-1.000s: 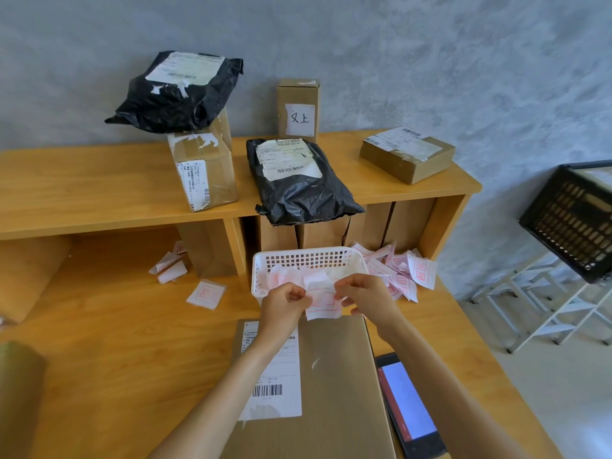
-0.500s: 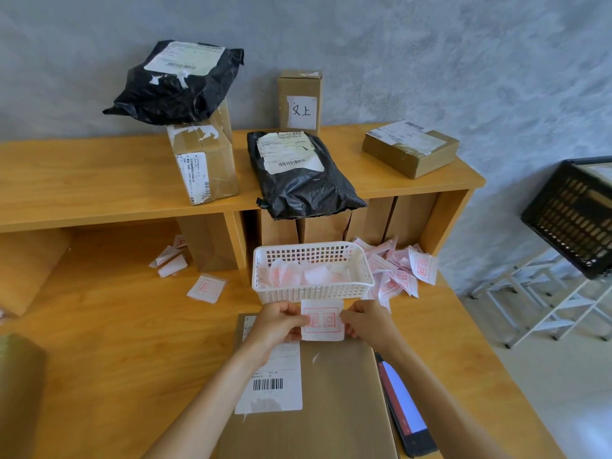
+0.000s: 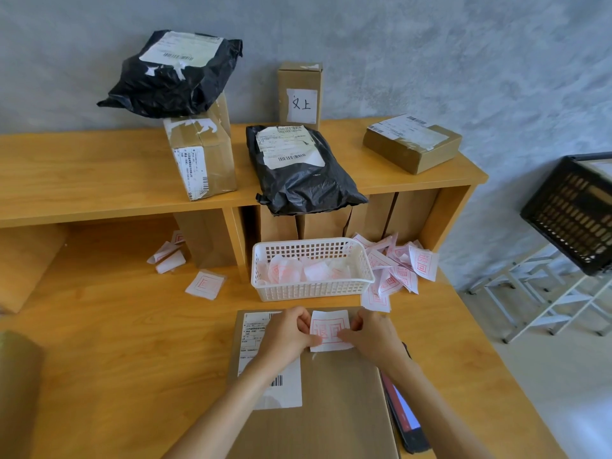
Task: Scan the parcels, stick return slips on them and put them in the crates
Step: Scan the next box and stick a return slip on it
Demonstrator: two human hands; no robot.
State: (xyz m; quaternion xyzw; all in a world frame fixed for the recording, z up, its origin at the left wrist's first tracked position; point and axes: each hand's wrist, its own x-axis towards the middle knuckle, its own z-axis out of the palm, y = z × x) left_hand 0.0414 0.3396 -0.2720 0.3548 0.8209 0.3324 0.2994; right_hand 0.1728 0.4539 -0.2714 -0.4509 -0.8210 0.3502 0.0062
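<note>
A flat brown cardboard parcel point(image 3: 334, 402) with a white shipping label point(image 3: 275, 389) lies on the desk in front of me. A white return slip point(image 3: 329, 329) with a red stamp sits over the parcel's far end. My left hand point(image 3: 286, 336) pinches the slip's left edge and my right hand point(image 3: 374, 337) pinches its right edge. Just beyond stands a white plastic basket point(image 3: 311, 289) holding more slips. A black crate point(image 3: 576, 213) sits on a white rack at the right.
A handheld scanner point(image 3: 405, 415) with a lit screen lies right of the parcel. Loose slips point(image 3: 400, 270) are piled right of the basket, others point(image 3: 205, 284) to its left. The shelf above carries two black bag parcels point(image 3: 298, 173) point(image 3: 172, 74) and three cardboard boxes point(image 3: 202, 157) point(image 3: 299, 94) point(image 3: 410, 144).
Both hands drew a slip out of the basket toward me and lowered it onto the far end of the parcel.
</note>
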